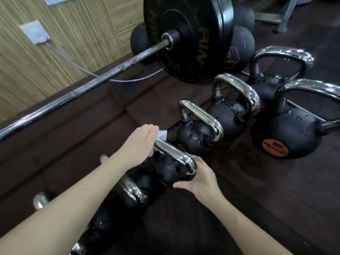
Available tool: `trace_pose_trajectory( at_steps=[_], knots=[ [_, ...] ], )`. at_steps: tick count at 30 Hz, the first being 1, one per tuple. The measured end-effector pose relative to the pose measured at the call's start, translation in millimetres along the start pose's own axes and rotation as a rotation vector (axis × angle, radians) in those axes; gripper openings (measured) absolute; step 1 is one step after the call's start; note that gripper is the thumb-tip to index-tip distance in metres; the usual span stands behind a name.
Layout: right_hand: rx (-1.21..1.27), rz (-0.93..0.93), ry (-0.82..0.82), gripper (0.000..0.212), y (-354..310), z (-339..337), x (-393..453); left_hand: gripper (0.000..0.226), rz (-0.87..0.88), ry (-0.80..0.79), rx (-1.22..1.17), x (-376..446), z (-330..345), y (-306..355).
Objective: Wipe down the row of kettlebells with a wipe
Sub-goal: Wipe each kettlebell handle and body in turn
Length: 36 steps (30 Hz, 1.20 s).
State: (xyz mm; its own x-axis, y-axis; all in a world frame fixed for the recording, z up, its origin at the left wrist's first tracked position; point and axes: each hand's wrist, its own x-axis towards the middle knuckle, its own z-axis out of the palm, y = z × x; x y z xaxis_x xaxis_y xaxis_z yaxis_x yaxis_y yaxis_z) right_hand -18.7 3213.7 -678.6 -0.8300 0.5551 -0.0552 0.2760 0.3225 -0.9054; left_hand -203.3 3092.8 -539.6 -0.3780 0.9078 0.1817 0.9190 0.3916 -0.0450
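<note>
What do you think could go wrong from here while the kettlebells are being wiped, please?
1. The kettlebell being wiped is beaded with droplets, so the right hand steadying its body might slip.
2. The left hand works the wipe at the handle, close to the next kettlebell; fingers could get pinched if either shifts.
3. The barbell lies just beside the row and could catch the left forearm.

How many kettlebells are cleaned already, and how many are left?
Finished ones can't be told. In hand: the left hand presses a white wipe on the chrome handle of one kettlebell, steadied by the right hand. Left: probably the droplet-speckled kettlebells beyond, and the orange-labelled one.
</note>
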Motion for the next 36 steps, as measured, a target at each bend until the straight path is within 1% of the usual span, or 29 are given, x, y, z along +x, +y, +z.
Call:
trace_pose_trajectory(
  at_steps=[2,3,5,6,7,9,10,11,12,13,14,15,16,19,20,21,23,24,25,26,27,28,29,30,31,32,34,35,36],
  knots=[
    [0.020,0.017,-0.006,0.106,1,-1,0,0.037,-0.034,-0.045,-0.044,1,0,4],
    [0.033,0.027,-0.007,0.106,2,-1,1,0.029,0.005,-0.040,-0.017,-2,-2,12],
    [-0.012,0.010,-0.003,0.104,2,-1,1,0.011,0.156,-0.031,0.084,-10,-9,32],
    [-0.041,-0.005,0.005,0.100,1,-2,0,0.015,0.212,-0.035,0.074,-15,-12,47],
    [-0.058,-0.018,0.014,0.093,0,-2,-2,0.022,0.261,-0.013,0.067,-19,-13,63],
    [-0.053,-0.018,0.034,0.063,-3,-4,-6,0.023,0.267,-0.014,-0.007,-24,-14,94],
    [-0.043,-0.017,0.029,0.053,-3,-4,-7,0.024,0.276,0.018,-0.004,-27,-10,100],
    [-0.031,-0.020,0.024,0.052,-3,-6,-6,0.024,0.282,0.029,-0.018,-26,-8,99],
    [-0.024,-0.024,0.021,0.056,-2,-5,-5,0.025,0.289,0.007,-0.047,-22,-9,91],
    [-0.046,-0.037,0.023,0.065,0,-4,-4,0.024,0.294,-0.016,-0.050,-17,-12,81],
    [-0.070,-0.051,0.026,0.080,2,-3,-3,0.023,0.300,-0.041,-0.033,-12,-12,66],
    [-0.082,-0.051,0.022,0.092,3,-3,-1,0.024,0.287,-0.041,-0.028,-9,-12,53],
    [-0.076,-0.037,0.007,0.099,2,-3,-1,0.027,0.274,0.002,0.026,-7,-11,37],
    [-0.008,-0.015,-0.026,0.103,4,-4,-2,0.030,0.033,-0.029,-0.072,-1,-10,4],
    [0.004,-0.018,-0.026,0.103,4,-4,-2,0.032,0.005,-0.010,-0.037,-2,-3,0],
    [0.001,-0.020,-0.021,0.104,4,-5,-2,0.034,-0.028,0.001,-0.074,-3,-3,3],
    [-0.035,-0.022,-0.010,0.105,4,-4,-1,0.028,0.023,0.017,-0.061,-5,-7,23],
    [-0.053,-0.031,-0.007,0.102,3,-3,-1,0.024,0.090,0.023,-0.027,-9,-9,37],
    [-0.050,-0.033,0.004,0.095,1,-3,-2,0.023,0.153,0.016,0.003,-13,-11,54],
    [-0.040,-0.022,0.017,0.082,0,-2,-3,0.026,0.190,-0.028,0.016,-16,-12,71],
    [-0.027,-0.006,0.027,0.064,-2,-1,-6,0.029,0.224,-0.041,0.031,-19,-9,86],
    [-0.024,0.001,0.029,0.047,-4,-1,-7,0.027,0.219,-0.062,0.020,-22,-7,100],
    [-0.013,0.009,0.023,0.036,-4,0,-7,0.022,0.215,-0.053,0.006,-25,-3,106],
    [-0.003,0.014,0.018,0.034,-3,0,-6,0.019,0.232,-0.030,0.016,-26,3,105],
    [0.011,0.016,0.019,0.040,-1,-1,-6,0.019,0.238,-0.018,-0.036,-25,1,98],
    [0.017,0.019,0.019,0.052,-1,-2,-5,0.021,0.225,-0.030,-0.099,-21,-6,89],
    [-0.048,-0.016,0.016,0.081,0,-3,-3,0.028,0.223,-0.031,-0.085,-12,-11,61],
    [-0.078,-0.020,0.010,0.092,0,-3,-2,0.032,0.203,-0.036,-0.077,-8,-12,47],
    [-0.075,-0.004,-0.005,0.099,-2,-3,-1,0.034,0.167,-0.066,-0.039,-7,-9,31]
  ],
)
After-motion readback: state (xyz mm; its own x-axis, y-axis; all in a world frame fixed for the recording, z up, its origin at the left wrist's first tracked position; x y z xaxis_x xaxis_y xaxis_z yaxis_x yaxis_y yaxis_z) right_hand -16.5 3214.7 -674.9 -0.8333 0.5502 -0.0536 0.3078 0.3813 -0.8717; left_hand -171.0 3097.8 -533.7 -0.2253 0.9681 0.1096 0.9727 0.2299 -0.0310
